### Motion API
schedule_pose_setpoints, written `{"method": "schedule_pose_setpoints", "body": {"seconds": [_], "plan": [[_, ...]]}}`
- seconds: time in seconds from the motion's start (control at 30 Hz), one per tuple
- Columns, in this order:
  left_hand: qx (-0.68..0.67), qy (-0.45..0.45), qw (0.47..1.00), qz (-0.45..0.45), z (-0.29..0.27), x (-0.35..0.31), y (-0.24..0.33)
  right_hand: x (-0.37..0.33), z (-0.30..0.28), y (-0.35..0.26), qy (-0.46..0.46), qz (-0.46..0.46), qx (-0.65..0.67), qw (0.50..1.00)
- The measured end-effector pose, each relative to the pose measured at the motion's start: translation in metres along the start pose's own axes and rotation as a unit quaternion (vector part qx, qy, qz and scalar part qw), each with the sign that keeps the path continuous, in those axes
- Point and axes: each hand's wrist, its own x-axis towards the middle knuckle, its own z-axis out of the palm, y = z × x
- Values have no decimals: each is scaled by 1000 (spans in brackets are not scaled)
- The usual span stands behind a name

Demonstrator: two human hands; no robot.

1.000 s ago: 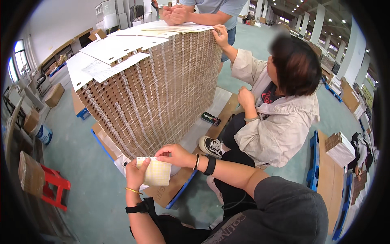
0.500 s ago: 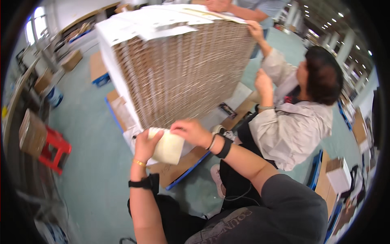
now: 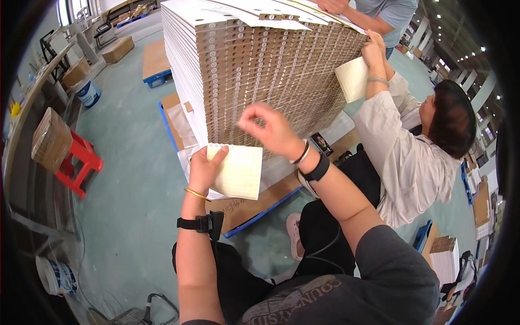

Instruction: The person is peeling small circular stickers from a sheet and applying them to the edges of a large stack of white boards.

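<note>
My left hand (image 3: 201,172) grips a pale yellow sheet of small round stickers (image 3: 241,173) by its left edge, thumb on top. A row of white dots shows along the sheet's upper edge. My right hand (image 3: 271,129) is raised just above it, thumb and forefinger pinched; anything between the fingertips is too small to make out. Behind both hands stands a tall stack of white-faced boards (image 3: 254,81) with brown edges. Columns of small round white stickers run down those edges. The sheet is close to the stack's lower near corner.
A co-worker (image 3: 411,141) at right reaches to the stack, holding another pale sheet (image 3: 352,79). A second person (image 3: 382,21) stands behind. The stack rests on a blue pallet (image 3: 260,215). At left are a red stool (image 3: 81,162) bearing a carton and a paint bucket (image 3: 86,93).
My right hand has lifted off the sticker sheet and moved up and right. The sheet now lies flatter to view. The co-worker's hands have come up to the stack's edge with a sheet.
</note>
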Motion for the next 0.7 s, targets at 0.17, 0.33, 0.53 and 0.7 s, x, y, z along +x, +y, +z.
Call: {"method": "schedule_pose_setpoints", "body": {"seconds": [0.17,0.33,0.53,0.7], "plan": [[14,-21,1000,4,6,0,-1,47,-24,4,104,29,13,994],[12,-21,1000,17,3,1,-5,69,-33,1,118,19,-22,993],[42,-18,999,29,2,4,-13,75,-32,-2,107,16,-77,991],[43,-11,999,31,1,2,-9,76,-33,1,91,-10,-130,987]]}}
